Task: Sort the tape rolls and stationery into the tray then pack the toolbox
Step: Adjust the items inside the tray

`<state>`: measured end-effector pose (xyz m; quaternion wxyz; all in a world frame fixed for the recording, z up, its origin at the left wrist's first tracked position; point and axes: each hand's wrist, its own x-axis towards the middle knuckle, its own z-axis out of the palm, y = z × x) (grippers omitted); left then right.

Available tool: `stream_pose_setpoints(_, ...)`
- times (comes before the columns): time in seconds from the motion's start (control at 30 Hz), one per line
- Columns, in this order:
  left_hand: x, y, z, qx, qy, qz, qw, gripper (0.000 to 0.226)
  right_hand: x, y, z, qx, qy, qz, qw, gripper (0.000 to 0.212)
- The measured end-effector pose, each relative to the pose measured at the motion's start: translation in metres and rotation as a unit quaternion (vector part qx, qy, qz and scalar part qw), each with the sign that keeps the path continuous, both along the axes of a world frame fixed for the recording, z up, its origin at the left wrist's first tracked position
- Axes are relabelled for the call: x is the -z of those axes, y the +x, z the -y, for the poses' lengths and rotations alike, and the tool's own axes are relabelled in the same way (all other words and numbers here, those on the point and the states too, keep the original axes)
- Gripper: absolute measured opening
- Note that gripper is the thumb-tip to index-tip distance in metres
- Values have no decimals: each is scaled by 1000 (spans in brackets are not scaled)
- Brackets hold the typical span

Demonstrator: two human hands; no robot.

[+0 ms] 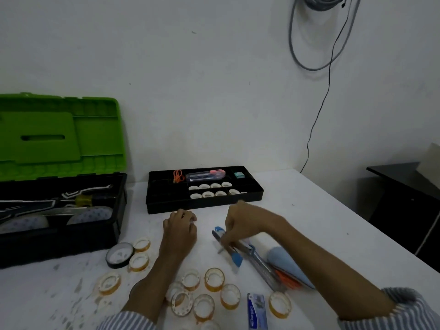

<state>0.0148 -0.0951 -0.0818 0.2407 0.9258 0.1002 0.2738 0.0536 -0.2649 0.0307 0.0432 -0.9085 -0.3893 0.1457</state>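
A black tray (166, 206) at the back of the white table holds several small tape rolls (215, 186), a clear pencil case (204, 176), an orange item and a small teal box. Several yellowish tape rolls (214, 279) lie loose at the front, beside a black tape roll (119, 255). My right hand (245, 225) pinches a blue-and-grey stapler (220, 234) lying on the table. My left hand (179, 228) rests on the table with fingers loosely curled, holding nothing. The open toolbox (62, 236) with a green lid stands at the left.
A metal ruler (264, 267), a blue cutter (237, 259), orange scissor handles and a light blue cloth (288, 263) lie under my right forearm. A blue staples box (257, 308) is at the front. A dark cabinet stands beyond the table's right edge.
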Motion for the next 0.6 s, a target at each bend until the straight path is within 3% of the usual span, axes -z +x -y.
stream_pose_setpoints(0.13,2,2,-3,-4,5,-5,1000,20,-30,46,-16,0,48,10,999,36)
stream_pose_setpoints(0.3,3,7,-7,5,-25,4,1000,16,-39,110,-53,38,112,99,988,31)
stream_pose_setpoints(0.47,4,13,-7,0,-41,1,999,12,-12,162,-82,61,127,202,969,24)
stream_pose_setpoints(0.6,5,14,-7,4,-52,-10,999,20,15,184,-93,31,85,186,978,27)
